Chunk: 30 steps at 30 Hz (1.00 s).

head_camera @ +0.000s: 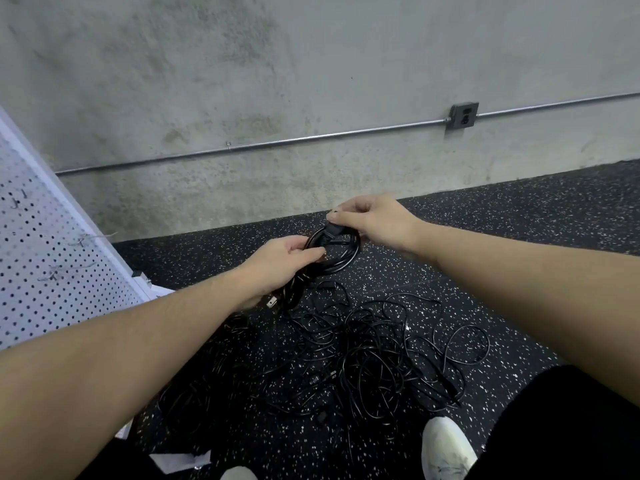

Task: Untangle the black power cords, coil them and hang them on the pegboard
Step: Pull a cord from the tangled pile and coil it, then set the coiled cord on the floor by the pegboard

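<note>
Nothing here serves as a container; the cords lie loose on the speckled black floor (pixel 485 237). The left hand (pixel 280 261) grips the near-left side of a coiled black cord (pixel 341 259), fingers curled round its loops, and a plug end (pixel 272 302) hangs below that wrist. The right hand (pixel 374 220) pinches the cord's connector (pixel 334 227) at the far top of the coil, fingers bent over it. The coil is held above the floor, between the two hands.

Nearer, a tangled pile of black cords (pixel 374 355) spreads over the floor, its loops reaching right almost to the dark trouser leg (pixel 571 427) and near to a white shoe (pixel 448 448).

At the left stands the white pegboard (pixel 41 258), tilted in the view, with several wire hooks (pixel 81 241); its right edge is well apart from the hands. Bare floor runs between the coil and the concrete wall (pixel 277 81), where a conduit (pixel 277 143) leads to an outlet box (pixel 464 115).
</note>
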Motion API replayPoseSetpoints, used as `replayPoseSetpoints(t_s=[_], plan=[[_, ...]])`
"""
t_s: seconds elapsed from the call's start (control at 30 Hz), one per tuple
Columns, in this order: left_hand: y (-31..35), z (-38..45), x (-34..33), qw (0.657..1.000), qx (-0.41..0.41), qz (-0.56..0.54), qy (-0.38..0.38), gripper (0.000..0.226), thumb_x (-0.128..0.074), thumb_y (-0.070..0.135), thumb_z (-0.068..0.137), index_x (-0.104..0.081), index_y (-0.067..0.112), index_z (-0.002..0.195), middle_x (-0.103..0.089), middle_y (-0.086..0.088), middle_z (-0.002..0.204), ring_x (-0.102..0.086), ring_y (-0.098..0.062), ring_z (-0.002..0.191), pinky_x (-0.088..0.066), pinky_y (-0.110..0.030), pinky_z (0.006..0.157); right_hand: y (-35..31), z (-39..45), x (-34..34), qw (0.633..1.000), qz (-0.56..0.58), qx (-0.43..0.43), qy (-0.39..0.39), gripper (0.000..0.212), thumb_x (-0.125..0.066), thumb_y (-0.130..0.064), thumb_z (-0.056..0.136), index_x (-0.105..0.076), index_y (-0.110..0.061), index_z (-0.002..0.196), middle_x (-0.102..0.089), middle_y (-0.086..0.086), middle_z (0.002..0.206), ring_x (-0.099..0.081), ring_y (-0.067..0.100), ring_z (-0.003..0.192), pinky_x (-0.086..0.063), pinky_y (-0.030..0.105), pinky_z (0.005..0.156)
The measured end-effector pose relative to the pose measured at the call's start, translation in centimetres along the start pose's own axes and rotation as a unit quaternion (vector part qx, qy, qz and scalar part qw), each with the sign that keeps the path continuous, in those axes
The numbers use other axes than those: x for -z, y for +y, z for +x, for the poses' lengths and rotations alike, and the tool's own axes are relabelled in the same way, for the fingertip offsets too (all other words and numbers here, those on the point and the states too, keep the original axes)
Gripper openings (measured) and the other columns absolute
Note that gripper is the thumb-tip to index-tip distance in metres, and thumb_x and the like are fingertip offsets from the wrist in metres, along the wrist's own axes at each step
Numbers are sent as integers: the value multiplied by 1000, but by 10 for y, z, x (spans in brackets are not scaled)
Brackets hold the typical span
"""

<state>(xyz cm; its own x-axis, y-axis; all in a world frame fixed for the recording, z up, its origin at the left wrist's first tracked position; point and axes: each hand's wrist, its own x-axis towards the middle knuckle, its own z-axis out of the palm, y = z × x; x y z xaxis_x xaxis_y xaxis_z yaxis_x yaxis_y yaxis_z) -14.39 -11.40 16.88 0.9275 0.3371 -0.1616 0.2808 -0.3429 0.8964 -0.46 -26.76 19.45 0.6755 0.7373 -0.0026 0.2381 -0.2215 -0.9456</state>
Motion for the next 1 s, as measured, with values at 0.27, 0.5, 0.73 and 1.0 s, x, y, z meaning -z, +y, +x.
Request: replayPoseSetpoints(t_s=[0.27,0.5,0.73,1.0], plan=[[-30,-20,40,991,97,-48,79,19,-67,33,98,-73,21,111,-78,-5,104,-74,-23,92,-56,-40,88,-9,9,-24,999,-34,-1,-5,29,-59,-38,100,-59,-24,126,-66,1,119,-65,18,103,-52,30,84],[-73,-35,77,980,146,3,136,24,-80,17,88,-69,17,110,-79,-5,98,-76,-26,90,-61,-41,83,2,11,-65,965,-223,5,-136,25,-55,-32,103,-60,-23,125,-65,0,114,-56,8,71,-43,17,58],[-123,-21,100,968,192,113,113,33,-81,15,88,-62,18,115,-72,-1,93,-69,-18,85,-57,-33,79,15,37,-117,918,-304,7,-256,27,-54,-32,104,-62,-20,127,-63,-6,101,-59,15,75,-55,32,68],[-208,4,123,947,228,223,46,55,-83,16,85,-61,14,135,-68,-7,123,-62,-20,103,-48,-30,93,69,81,-171,872,-341,-21,-352,24,-54,-32,104,-64,-20,122,-62,-10,89,-64,15,85,-54,28,74]])
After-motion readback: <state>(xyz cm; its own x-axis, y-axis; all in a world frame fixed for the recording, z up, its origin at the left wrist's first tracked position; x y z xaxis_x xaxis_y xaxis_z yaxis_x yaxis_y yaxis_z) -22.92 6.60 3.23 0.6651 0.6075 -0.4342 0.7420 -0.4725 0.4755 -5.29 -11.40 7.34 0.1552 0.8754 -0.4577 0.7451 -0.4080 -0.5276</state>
